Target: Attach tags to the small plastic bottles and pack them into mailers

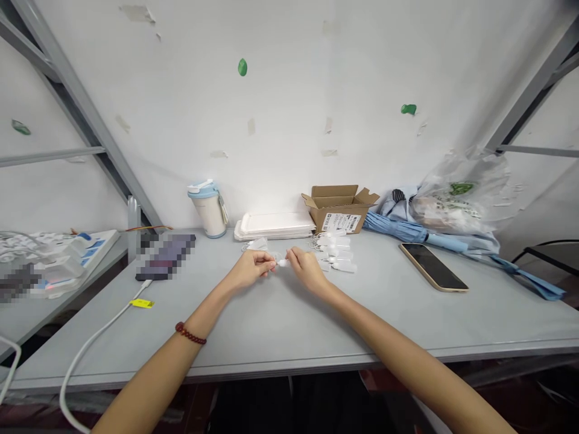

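Over the middle of the table, my left hand [254,267] and my right hand [307,269] are close together, both pinching. Between their fingertips shows a small white piece [283,263] with a narrow end. My right fingers grip its body, and my left fingertips are at its narrow end, where a thin pale loop seems to be. To the right of my right hand lie several similar white translucent pieces [340,254] with thin loops, spread in a rough stack. A smaller group of white pieces [257,244] sits behind my left hand.
Flat white trays or packets [275,225] and an opened cardboard box [339,208] stand against the wall. A cup [208,211] and a cabled phone [167,258] are at left. Another phone [433,267], a blue umbrella [407,229] and a plastic bag [465,193] lie right.
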`<move>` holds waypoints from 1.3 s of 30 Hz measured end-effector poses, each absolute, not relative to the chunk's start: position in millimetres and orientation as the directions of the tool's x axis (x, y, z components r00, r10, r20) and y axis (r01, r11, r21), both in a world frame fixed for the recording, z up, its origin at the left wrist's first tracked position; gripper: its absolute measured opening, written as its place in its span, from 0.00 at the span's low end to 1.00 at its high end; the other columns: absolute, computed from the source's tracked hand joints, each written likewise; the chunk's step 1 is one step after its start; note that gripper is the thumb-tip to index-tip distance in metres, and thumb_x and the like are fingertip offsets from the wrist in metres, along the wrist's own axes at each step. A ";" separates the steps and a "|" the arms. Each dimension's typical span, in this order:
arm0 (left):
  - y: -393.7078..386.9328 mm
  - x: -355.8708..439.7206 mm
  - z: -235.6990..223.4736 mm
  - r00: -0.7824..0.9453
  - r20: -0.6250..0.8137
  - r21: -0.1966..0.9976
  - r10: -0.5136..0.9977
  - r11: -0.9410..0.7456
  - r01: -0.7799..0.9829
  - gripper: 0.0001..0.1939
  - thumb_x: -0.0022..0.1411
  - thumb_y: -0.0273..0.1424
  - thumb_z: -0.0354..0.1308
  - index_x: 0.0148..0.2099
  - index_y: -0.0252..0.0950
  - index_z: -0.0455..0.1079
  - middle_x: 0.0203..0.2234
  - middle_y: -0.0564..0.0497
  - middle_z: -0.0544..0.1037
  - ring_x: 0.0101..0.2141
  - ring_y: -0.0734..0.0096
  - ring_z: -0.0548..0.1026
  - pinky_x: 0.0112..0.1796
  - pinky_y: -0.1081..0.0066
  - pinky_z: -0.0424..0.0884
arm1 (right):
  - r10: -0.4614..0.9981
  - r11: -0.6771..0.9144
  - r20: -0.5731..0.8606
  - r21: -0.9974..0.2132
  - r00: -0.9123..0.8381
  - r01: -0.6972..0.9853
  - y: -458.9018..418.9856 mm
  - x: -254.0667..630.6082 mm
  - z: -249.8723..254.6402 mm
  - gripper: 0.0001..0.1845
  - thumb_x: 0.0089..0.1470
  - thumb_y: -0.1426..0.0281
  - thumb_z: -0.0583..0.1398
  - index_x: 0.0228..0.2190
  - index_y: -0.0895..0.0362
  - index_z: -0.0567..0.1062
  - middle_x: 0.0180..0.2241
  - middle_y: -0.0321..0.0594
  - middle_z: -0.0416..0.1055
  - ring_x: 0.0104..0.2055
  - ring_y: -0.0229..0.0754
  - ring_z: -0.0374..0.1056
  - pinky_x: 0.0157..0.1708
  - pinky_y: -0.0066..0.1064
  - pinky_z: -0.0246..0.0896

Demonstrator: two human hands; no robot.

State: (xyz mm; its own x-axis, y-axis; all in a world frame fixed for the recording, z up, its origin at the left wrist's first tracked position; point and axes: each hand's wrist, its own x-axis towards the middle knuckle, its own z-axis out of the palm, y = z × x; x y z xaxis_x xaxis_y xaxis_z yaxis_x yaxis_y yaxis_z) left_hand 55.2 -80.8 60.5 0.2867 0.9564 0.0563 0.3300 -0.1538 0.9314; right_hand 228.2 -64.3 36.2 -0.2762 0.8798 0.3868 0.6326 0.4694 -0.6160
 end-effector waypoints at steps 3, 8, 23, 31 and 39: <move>-78.8 54.2 64.1 0.287 0.067 0.937 0.956 -0.159 0.311 0.12 0.48 0.38 0.60 0.26 0.33 0.71 0.21 0.51 0.73 0.20 0.77 0.65 0.25 0.72 0.62 | 0.875 0.482 0.390 -0.627 -0.289 0.612 -62.3 228.7 39.8 0.19 0.62 0.66 0.45 0.27 0.58 0.70 0.18 0.34 0.63 0.22 0.36 0.58 0.27 0.27 0.48; -62.3 35.2 62.0 0.097 0.165 0.952 0.982 -0.184 0.246 0.15 0.45 0.42 0.61 0.26 0.33 0.71 0.20 0.52 0.72 0.19 0.77 0.64 0.23 0.74 0.61 | 0.839 0.531 0.436 -0.522 -0.325 0.667 -54.1 244.6 55.5 0.17 0.61 0.60 0.48 0.39 0.60 0.69 0.28 0.39 0.70 0.30 0.39 0.64 0.31 0.27 0.53; -15.8 -14.7 20.3 -0.346 0.448 0.825 0.824 -0.233 0.515 0.24 0.51 0.41 0.55 0.47 0.34 0.74 0.35 0.46 0.79 0.34 0.65 0.71 0.42 0.65 0.66 | 0.886 0.425 0.123 0.164 -0.446 0.890 -41.7 279.0 71.4 0.18 0.48 0.86 0.50 0.36 0.62 0.74 0.38 0.50 0.72 0.45 0.49 0.63 0.37 0.33 0.50; -26.3 -10.0 28.0 -0.215 0.466 0.745 0.859 -0.250 0.618 0.21 0.54 0.40 0.53 0.46 0.35 0.74 0.36 0.46 0.77 0.36 0.64 0.70 0.36 0.69 0.64 | 0.872 0.468 0.121 0.085 -0.475 0.880 -35.6 283.5 61.5 0.08 0.51 0.79 0.57 0.31 0.60 0.76 0.33 0.51 0.74 0.43 0.52 0.64 0.36 0.34 0.51; -46.3 21.1 40.6 -0.101 0.428 0.771 0.898 -0.305 0.559 0.18 0.53 0.39 0.54 0.41 0.34 0.75 0.38 0.44 0.78 0.38 0.62 0.72 0.34 0.69 0.64 | 0.850 0.509 0.246 -0.158 -0.465 0.846 -31.9 283.3 57.6 0.08 0.51 0.79 0.57 0.34 0.61 0.75 0.35 0.50 0.73 0.42 0.48 0.64 0.38 0.31 0.53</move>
State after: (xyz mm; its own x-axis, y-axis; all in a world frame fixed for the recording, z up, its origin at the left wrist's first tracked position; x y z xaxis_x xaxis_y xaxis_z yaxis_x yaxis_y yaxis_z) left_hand 21.1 -46.3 40.6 -0.1009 0.8981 0.4281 0.5593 -0.3046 0.7710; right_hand 283.3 -31.9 57.6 -0.4653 0.8503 0.2459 0.8462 0.5089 -0.1584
